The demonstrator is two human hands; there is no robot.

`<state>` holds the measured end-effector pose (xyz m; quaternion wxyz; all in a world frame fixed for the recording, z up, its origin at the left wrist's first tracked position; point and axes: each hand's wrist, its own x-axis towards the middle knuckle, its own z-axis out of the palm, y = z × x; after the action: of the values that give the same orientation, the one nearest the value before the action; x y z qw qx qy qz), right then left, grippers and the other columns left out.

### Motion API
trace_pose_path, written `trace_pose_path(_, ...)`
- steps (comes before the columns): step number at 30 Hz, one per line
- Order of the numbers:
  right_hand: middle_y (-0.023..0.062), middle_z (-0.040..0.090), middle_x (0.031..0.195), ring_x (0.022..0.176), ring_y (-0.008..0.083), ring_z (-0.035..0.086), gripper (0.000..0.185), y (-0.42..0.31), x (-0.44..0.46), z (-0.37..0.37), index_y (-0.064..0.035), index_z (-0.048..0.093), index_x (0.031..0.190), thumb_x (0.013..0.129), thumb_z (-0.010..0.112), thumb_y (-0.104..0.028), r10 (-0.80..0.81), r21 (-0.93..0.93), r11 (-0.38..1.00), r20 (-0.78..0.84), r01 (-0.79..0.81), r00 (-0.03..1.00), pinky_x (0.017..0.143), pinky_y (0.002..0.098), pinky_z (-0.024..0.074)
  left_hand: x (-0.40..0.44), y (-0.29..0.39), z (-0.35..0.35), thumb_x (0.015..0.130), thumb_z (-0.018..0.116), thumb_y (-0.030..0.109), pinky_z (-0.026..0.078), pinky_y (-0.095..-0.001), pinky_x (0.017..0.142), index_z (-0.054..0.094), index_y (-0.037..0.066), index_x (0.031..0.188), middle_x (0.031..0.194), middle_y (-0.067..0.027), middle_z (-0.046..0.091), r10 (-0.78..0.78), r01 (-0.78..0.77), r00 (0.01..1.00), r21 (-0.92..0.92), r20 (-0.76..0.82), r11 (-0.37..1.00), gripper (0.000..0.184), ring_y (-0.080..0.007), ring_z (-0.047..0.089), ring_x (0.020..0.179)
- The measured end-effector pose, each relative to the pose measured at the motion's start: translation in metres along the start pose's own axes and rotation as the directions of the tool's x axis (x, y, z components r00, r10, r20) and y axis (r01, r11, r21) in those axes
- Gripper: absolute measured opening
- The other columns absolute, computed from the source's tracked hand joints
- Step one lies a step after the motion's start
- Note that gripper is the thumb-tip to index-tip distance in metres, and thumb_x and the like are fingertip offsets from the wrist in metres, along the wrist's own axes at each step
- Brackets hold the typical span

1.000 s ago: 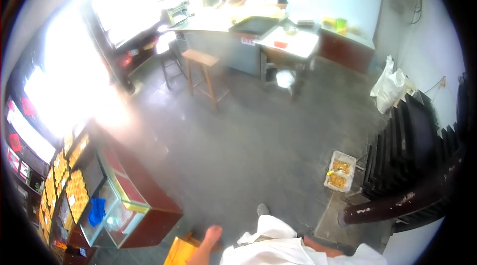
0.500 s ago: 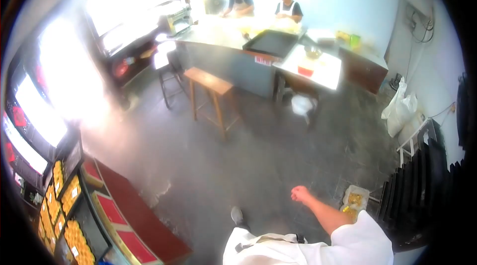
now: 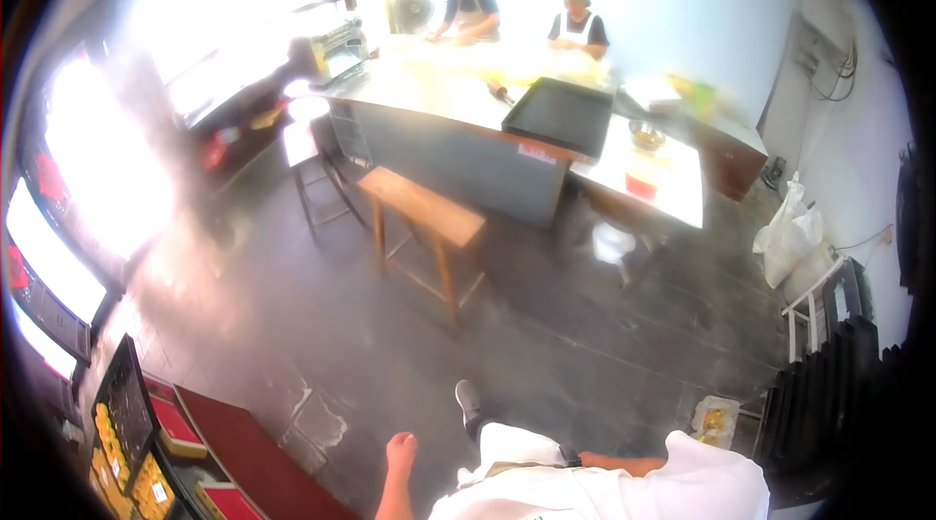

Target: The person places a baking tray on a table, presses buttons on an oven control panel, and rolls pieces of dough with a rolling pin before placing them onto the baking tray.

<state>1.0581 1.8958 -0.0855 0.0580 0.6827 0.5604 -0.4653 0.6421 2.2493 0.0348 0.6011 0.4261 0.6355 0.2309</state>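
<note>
My left hand [image 3: 401, 447] hangs low in front of my body, over the dark floor near the red-brown cabinet [image 3: 244, 442]. Its fingers look curled together, with nothing in them. My right forearm [image 3: 629, 464] lies across my white clothing [image 3: 624, 496] at the waist, by a dark band. The fingers of my right hand cannot be made out. One grey shoe [image 3: 467, 398] shows ahead of my body.
A wooden bench [image 3: 424, 204] stands before the long worktable [image 3: 448, 154], which bears a black tray [image 3: 558, 117]. Two people work behind it. Dark racks [image 3: 829, 403] and a crate [image 3: 715, 420] are at right. Trays of yellow pieces [image 3: 153, 488] sit lower left.
The bench and worktable appear nearer and larger. My left hand has come back into view, while my right arm has drawn back from its forward swing to my waist.
</note>
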Motion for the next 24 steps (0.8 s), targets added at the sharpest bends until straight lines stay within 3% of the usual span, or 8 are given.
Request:
trace_pose_path(2,0.0125,0.073,0.080,0.065,0.0261,0.064,0.016,0.012,0.067,-0.029,-0.0091,0.077,0.085,0.074,0.075,-0.020,-0.318,-0.526,0.809,-0.018,0.262,0.948,0.059,0.0410,0.0543,0.049,0.023,0.003,0.093,0.064,0.019,0.054,-0.0393,0.065,0.072,0.000,0.105,0.083,-0.0101,0.072,0.000,-0.004,1.000,0.123,0.029,0.992,0.024,-0.0197,0.067,0.073)
trace_pose_path(6,0.0114,0.069,0.071,0.059,0.0250,0.065,0.013,-0.057,0.163,-0.188,-0.0083,0.071,0.073,0.079,0.068,-0.020,0.135,0.092,0.986,0.068,-0.141,0.989,0.052,0.0399,0.0508,0.099,0.013,-0.040,0.087,0.065,0.018,0.055,-0.0467,0.064,0.074,0.006,0.088,0.080,-0.0159,0.071,0.152,-0.237,0.969,0.553,0.196,0.799,0.015,-0.0314,0.069,0.072)
trace_pose_path(8,0.0113,0.064,0.060,0.053,0.0207,0.062,0.028,-0.083,0.220,-0.250,-0.0054,0.065,0.061,0.084,0.063,-0.020,0.219,0.623,0.768,-0.038,-0.149,0.975,0.045,0.0388,0.0449,0.128,0.030,-0.085,0.097,0.062,0.036,0.052,-0.0450,0.055,0.073,0.003,0.101,0.084,-0.0102,0.074,0.070,-0.649,0.755,0.759,0.652,-0.058,0.035,-0.0244,0.070,0.069)
trace_pose_path(10,0.0096,0.061,0.056,0.054,0.0175,0.062,0.027,-0.129,0.269,-0.324,-0.0072,0.064,0.059,0.084,0.066,-0.017,0.257,0.595,0.783,-0.048,-0.179,0.965,0.046,0.0353,0.0445,0.110,0.034,-0.100,0.091,0.060,0.013,0.040,-0.0414,0.050,0.057,0.008,0.064,0.064,-0.0056,0.057,0.597,-0.644,0.651,0.758,0.469,0.106,0.028,-0.0217,0.053,0.055)
trace_pose_path(11,0.0092,0.063,0.060,0.056,0.0175,0.063,0.023,-0.153,0.289,-0.362,-0.0071,0.067,0.065,0.086,0.065,-0.016,0.236,0.507,0.841,-0.033,-0.187,0.971,0.048,0.0341,0.0456,0.121,0.044,-0.105,0.090,0.060,0.013,0.041,-0.0420,0.051,0.057,0.008,0.064,0.064,-0.0062,0.058,0.335,-0.416,0.901,0.762,0.274,0.496,0.027,-0.0227,0.054,0.056)
trace_pose_path(13,0.0087,0.068,0.071,0.061,0.0176,0.065,0.015,-0.201,0.326,-0.423,-0.0065,0.071,0.084,0.092,0.064,-0.016,0.249,0.607,0.780,-0.081,-0.150,0.965,0.051,0.0331,0.0487,0.148,0.068,-0.107,0.089,0.061,0.014,0.043,-0.0432,0.052,0.058,0.008,0.065,0.065,-0.0075,0.059,-0.035,0.021,0.999,0.598,0.012,0.802,0.025,-0.0248,0.056,0.057)
trace_pose_path(17,0.0093,0.073,0.092,0.071,0.0182,0.069,0.024,-0.273,0.407,-0.506,-0.0050,0.068,0.114,0.099,0.062,-0.022,0.254,0.874,0.485,-0.098,-0.039,0.962,0.059,0.0324,0.0540,0.209,0.105,-0.113,0.086,0.062,0.016,0.046,-0.0456,0.054,0.061,0.008,0.066,0.067,-0.0100,0.061,-0.156,0.135,0.988,0.515,-0.004,0.846,0.022,-0.0288,0.059,0.060)
trace_pose_path(24,0.0113,0.071,0.084,0.068,0.0193,0.068,0.016,-0.287,0.484,-0.489,-0.0035,0.069,0.103,0.096,0.064,-0.017,0.328,0.830,0.540,-0.056,-0.138,0.943,0.058,0.0325,0.0558,0.350,0.161,-0.182,0.081,0.064,0.018,0.051,-0.0497,0.057,0.065,0.008,0.068,0.070,-0.0145,0.065,-0.044,-0.120,0.972,0.646,0.232,0.754,0.017,-0.0360,0.065,0.065)
